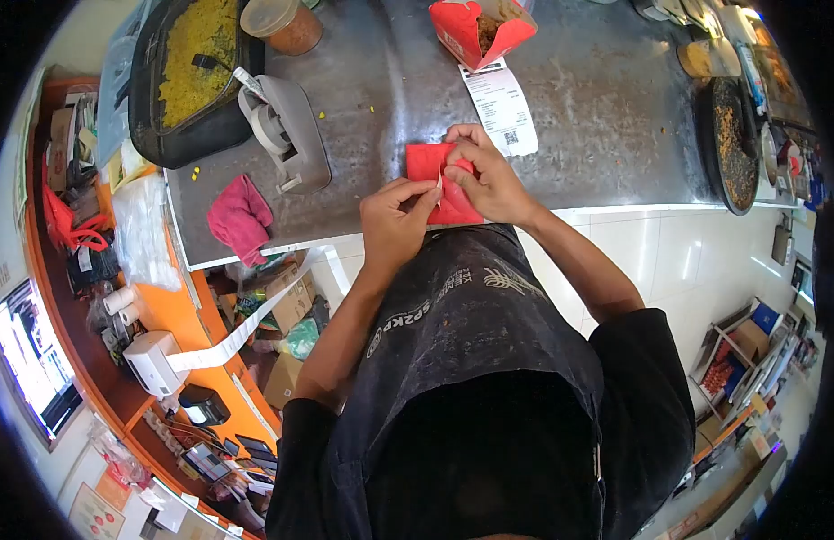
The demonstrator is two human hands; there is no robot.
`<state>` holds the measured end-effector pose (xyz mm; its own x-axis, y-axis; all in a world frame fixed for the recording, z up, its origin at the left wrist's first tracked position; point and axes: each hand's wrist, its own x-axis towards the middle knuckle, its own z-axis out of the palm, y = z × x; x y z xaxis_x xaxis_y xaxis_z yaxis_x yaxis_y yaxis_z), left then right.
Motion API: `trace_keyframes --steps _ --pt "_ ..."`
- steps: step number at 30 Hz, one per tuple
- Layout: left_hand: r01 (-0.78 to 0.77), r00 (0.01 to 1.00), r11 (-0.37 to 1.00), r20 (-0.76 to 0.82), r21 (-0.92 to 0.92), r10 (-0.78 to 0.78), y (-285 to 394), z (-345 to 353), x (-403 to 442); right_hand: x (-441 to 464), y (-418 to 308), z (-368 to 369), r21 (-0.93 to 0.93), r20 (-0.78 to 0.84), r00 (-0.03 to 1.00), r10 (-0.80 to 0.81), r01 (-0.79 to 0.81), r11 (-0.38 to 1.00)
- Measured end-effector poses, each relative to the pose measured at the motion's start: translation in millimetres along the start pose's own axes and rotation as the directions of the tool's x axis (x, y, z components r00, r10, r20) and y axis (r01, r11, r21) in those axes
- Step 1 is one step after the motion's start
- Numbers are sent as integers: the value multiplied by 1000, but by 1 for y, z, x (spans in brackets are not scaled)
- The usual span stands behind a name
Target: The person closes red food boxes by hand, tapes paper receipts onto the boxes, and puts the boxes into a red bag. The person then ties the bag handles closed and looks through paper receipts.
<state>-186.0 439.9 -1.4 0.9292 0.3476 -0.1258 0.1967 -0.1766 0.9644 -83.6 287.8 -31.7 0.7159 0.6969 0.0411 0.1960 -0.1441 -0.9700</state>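
A flat, red folded paper piece (424, 162), perhaps a food carton, is at the front edge of the metal table, close to my body. My left hand (392, 220) pinches a pale edge or flap near its middle. My right hand (493, 184) grips its right side, with thumb and fingers closed on the red paper. Farther back stands an open red food box (466, 31) with brown food inside. A printed receipt (500, 103) lies partly beneath or against that box, just beyond my right hand.
A tape dispenser (300, 135) and a pink cloth (239, 216) are to the left, beside a black pan of yellow rice (197, 63). A lidded tub (286, 27) stands behind. At right is a dark round pan (730, 144). A printer (156, 362) trails a paper strip.
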Motion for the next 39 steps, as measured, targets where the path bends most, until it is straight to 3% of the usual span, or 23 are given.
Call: trace_keyframes --steps 8,12,18,21,24,26,33,36,39 --pt "-154 986 988 -57 33 155 -12 -9 -3 -3 2 12 -147 -91 986 -137 123 981" --pt "-130 989 988 -58 79 134 -16 -9 -5 -1 5 17 -98 -123 987 -105 93 991" --pt "-139 989 989 -38 43 141 -19 -7 1 2 2 26 -299 -167 969 -184 128 946" --pt "-152 988 988 0 7 152 -25 -7 0 6 -7 31 -312 -292 935 -200 104 944" --pt "-183 983 983 6 -5 183 -25 -10 -2 -3 -1 36 -448 -432 876 -215 -2 894" --pt "-254 967 964 2 79 255 -26 -8 -5 2 9 37 -416 -418 890 -184 -8 909" --pt "-175 982 984 -64 17 176 -32 -1 -8 19 -3 34 -302 -275 961 -12 -75 950" --pt "-178 972 979 -136 95 190 -26 4 -9 19 -8 28 -193 -175 979 108 -142 971" --pt "-189 968 977 -147 101 202 -25 7 -9 19 -8 26 28 -110 970 215 -214 977"
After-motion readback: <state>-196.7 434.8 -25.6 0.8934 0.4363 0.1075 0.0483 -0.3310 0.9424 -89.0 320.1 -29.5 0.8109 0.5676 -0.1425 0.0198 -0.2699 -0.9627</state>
